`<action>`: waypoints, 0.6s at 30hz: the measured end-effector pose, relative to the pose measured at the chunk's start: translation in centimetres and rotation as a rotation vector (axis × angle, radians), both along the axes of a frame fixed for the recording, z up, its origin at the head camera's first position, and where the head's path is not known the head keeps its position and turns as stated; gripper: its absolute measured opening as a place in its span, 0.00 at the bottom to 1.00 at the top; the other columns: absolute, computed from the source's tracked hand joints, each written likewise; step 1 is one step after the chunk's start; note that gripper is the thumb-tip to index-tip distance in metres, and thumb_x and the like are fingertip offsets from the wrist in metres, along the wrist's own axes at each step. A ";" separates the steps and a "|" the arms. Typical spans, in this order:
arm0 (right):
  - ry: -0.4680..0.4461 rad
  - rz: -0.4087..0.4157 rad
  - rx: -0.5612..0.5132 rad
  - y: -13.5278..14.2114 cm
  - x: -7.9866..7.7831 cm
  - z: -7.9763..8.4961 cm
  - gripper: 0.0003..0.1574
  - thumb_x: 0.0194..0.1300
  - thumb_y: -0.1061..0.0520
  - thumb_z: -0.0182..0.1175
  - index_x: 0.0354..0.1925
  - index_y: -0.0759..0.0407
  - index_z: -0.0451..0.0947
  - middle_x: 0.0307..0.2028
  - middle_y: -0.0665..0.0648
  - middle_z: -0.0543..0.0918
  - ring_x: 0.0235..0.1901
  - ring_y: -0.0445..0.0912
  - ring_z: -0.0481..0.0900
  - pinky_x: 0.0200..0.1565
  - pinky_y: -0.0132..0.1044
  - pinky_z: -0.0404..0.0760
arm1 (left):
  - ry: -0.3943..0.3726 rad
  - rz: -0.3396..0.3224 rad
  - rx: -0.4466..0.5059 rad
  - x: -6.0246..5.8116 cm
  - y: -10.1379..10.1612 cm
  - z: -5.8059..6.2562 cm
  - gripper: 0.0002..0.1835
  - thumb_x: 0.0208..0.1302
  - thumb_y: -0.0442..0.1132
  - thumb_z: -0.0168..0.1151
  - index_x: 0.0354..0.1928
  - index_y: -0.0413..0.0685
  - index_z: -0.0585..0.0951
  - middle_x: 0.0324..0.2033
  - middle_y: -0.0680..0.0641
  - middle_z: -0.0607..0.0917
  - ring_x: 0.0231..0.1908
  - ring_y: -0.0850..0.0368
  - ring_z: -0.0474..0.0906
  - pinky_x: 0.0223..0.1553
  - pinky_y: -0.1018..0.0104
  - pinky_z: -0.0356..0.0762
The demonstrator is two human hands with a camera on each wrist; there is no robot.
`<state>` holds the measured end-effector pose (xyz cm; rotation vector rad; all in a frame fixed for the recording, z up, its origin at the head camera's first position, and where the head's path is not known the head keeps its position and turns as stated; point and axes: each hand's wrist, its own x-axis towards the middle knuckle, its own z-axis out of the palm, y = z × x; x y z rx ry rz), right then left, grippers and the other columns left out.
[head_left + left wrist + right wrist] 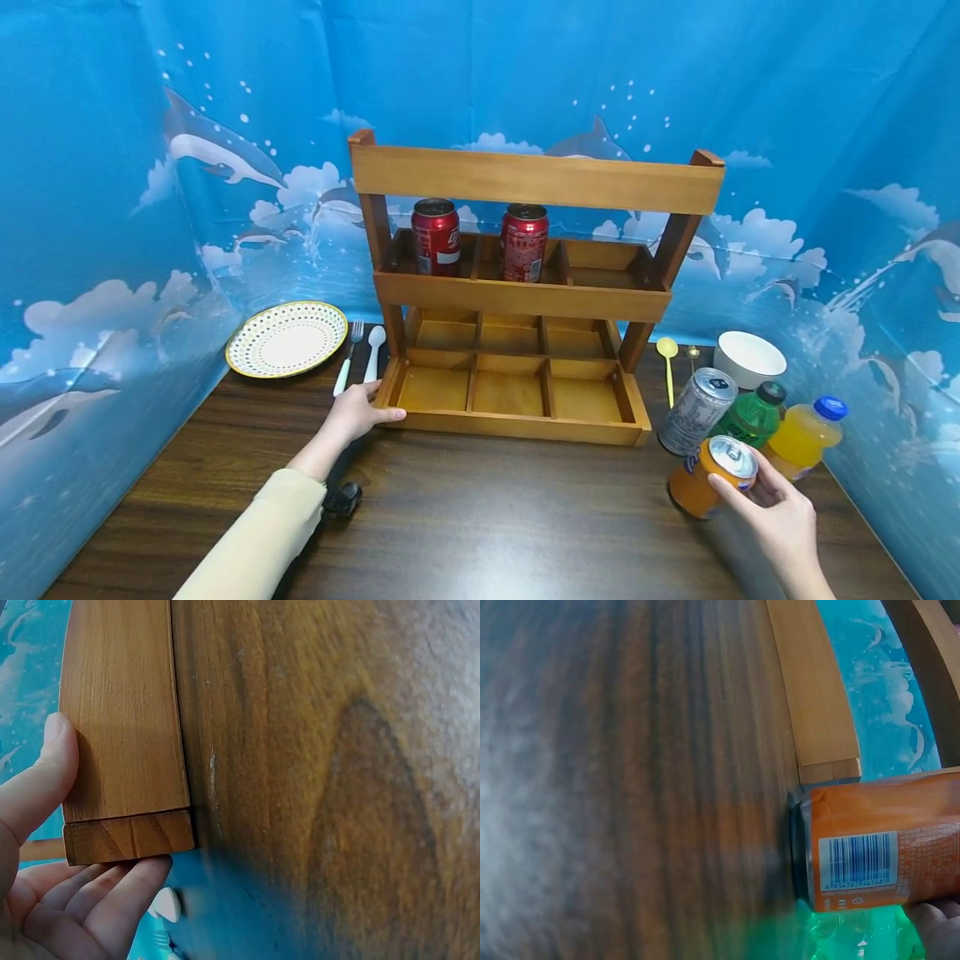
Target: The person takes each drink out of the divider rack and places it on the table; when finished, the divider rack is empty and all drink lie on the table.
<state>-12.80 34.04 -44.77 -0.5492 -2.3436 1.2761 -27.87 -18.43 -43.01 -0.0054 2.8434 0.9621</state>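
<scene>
A two-tier wooden rack [517,427] with divided compartments stands on the table. Two red soda cans [437,237] sit upright in the left and middle compartments of its upper tier; the lower tier holds nothing. My left hand [356,412] grips the rack's front left corner, thumb over the front board and fingers along the outer side. At the right, my right hand [783,512] holds an orange soda can [693,483] near its top, between thumb and fingers. In the right wrist view the barcode of the orange can [859,859] shows, its base close to the tabletop.
Behind the orange can stand a silver can [693,412], a green bottle [753,415], a yellow drink bottle [802,437] and a white bowl [750,358]. A yellow spoon [667,362] lies nearby. Left of the rack are a plate [287,340], fork [348,354] and white spoon [374,350].
</scene>
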 end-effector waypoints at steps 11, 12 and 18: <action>-0.118 0.077 0.210 -0.7 0.5 1.9 0.47 0.47 0.38 0.62 0.61 0.57 0.62 0.49 0.69 0.75 0.35 0.35 0.81 0.30 0.23 0.77 | 0.011 -0.007 -0.003 0.0 -0.1 -0.2 0.46 0.45 0.57 0.64 0.61 0.34 0.61 0.56 0.32 0.68 0.56 0.39 0.65 0.55 0.47 0.64; -0.123 0.078 0.245 -0.8 0.5 2.2 0.47 0.47 0.37 0.62 0.61 0.56 0.62 0.49 0.69 0.75 0.38 0.42 0.82 0.30 0.25 0.77 | 0.011 -0.009 -0.004 0.0 -0.1 -0.2 0.46 0.45 0.57 0.64 0.61 0.34 0.61 0.56 0.32 0.68 0.56 0.39 0.65 0.55 0.47 0.64; 0.016 0.062 0.272 -1.5 0.7 4.7 0.42 0.51 0.43 0.62 0.63 0.43 0.58 0.59 0.54 0.68 0.53 0.24 0.64 0.40 0.07 0.64 | 0.012 -0.016 -0.007 0.0 0.0 -0.1 0.46 0.45 0.57 0.64 0.61 0.34 0.61 0.57 0.32 0.68 0.56 0.38 0.65 0.55 0.46 0.63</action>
